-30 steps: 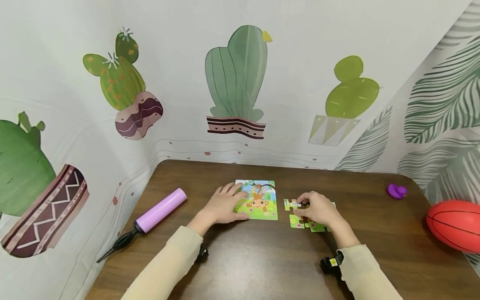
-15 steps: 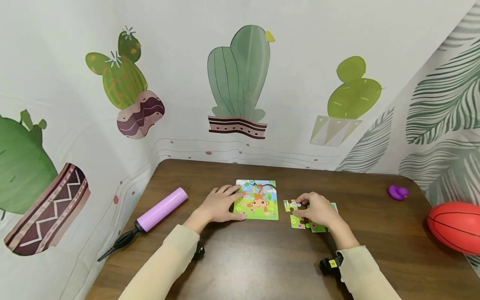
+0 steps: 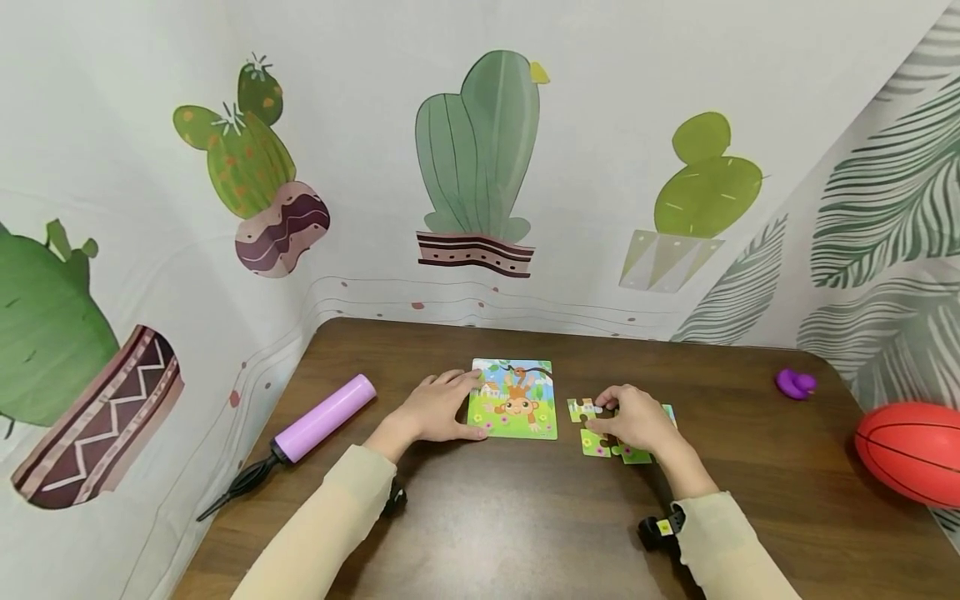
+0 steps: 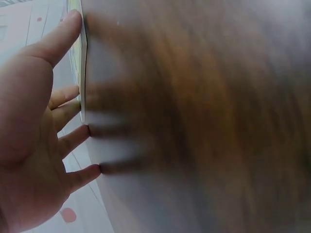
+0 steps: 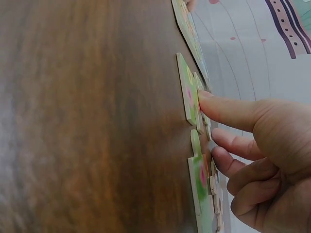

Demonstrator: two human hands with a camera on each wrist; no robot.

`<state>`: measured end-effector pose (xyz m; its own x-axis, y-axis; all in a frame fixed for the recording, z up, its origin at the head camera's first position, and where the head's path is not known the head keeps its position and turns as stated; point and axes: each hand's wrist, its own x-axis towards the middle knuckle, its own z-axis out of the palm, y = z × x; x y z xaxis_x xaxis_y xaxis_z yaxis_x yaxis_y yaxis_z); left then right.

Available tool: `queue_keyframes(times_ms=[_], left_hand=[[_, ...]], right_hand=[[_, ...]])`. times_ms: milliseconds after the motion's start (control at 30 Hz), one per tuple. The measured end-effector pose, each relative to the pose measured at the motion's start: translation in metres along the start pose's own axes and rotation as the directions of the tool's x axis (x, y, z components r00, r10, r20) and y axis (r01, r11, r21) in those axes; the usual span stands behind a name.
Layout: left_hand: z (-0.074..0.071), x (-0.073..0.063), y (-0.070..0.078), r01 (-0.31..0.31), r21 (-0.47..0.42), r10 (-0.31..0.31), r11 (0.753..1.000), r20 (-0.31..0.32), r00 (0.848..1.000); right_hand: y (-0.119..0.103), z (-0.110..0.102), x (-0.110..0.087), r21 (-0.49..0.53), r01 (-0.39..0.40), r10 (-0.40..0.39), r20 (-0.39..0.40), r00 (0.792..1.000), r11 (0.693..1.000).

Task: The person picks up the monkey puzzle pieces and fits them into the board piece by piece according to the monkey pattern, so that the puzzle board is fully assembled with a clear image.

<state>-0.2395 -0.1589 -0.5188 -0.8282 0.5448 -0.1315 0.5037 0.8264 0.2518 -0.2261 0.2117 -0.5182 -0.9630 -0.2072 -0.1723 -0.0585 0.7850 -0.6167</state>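
Observation:
A square puzzle with a monkey picture lies on the table ahead. Along its left edge rests my left hand, fingers spread; its thumb touches the edge in the left wrist view. Just right of it is a second group of loose puzzle pieces, with a pale piece at its left, a green flowered piece in front and another green piece beside that. Over this group, my right hand pinches a puzzle piece between thumb and forefinger, other fingers curled. My palm hides the group's far right part.
A lilac hand pump with a black nozzle lies at the left of the brown table. At the right are a purple rubber duck and a red ball. A cactus-print cloth hangs behind.
My left hand has drawn back a little to the left, uncovering more of the monkey picture. The right hand holds its place among the loose pieces.

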Motion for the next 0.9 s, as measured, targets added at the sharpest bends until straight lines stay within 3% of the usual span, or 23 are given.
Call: queue_keyframes(times_ms=[267,467,767,900], left_hand=[[-0.003,-0.002,-0.005,-0.021,-0.022,0.022,1.0,0.03,0.999],[-0.003,-0.003,-0.006,-0.02,-0.015,0.021,1.0,0.037,0.999],[-0.007,-0.004,-0.005,-0.035,-0.015,0.035,0.999,0.026,0.999],[-0.007,-0.002,-0.004,-0.047,-0.018,0.047,0.999,0.02,0.999]], right_hand=[[-0.001,0.003,-0.001,0.043,0.005,-0.006,0.009,1.0,0.999],[-0.006,0.006,-0.002,-0.004,-0.01,0.01,-0.06,0.998,1.0],[-0.029,0.024,0.002,-0.187,-0.083,0.05,-0.173,0.984,0.979],[-0.03,0.027,0.004,-0.174,-0.062,0.028,-0.195,0.98,0.983]])
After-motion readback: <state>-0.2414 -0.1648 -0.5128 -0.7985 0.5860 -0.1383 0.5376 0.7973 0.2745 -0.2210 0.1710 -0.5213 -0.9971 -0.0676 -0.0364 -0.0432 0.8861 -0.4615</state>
